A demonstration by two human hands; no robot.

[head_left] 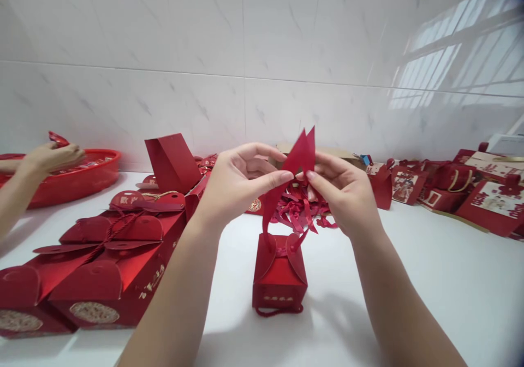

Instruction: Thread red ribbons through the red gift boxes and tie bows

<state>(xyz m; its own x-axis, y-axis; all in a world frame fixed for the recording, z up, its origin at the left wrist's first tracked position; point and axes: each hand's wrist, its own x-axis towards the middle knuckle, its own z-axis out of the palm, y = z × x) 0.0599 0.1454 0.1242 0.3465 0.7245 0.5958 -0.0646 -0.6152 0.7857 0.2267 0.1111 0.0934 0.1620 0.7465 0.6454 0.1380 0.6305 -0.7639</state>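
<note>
A small red gift box (280, 274) stands upright on the white table, its rounded flaps folded over at the top. A red ribbon (297, 157) runs up from those flaps, and its two pointed ends rise side by side between my hands. My left hand (249, 178) pinches the ribbon between thumb and fingers. From the other side, my right hand (338, 187) grips it too, thumb facing the left thumb. Both hands are above the box and do not touch it. A dark red cord lies at the box's front base.
Several larger red boxes (98, 296) stand at left. Behind them, another person's hand (51, 159) holds a small red packet over a red basin (82, 184). Loose ribbons (301, 211) lie behind the small box. More decorated red boxes (446, 184) stand at right, before the tiled wall (262, 45).
</note>
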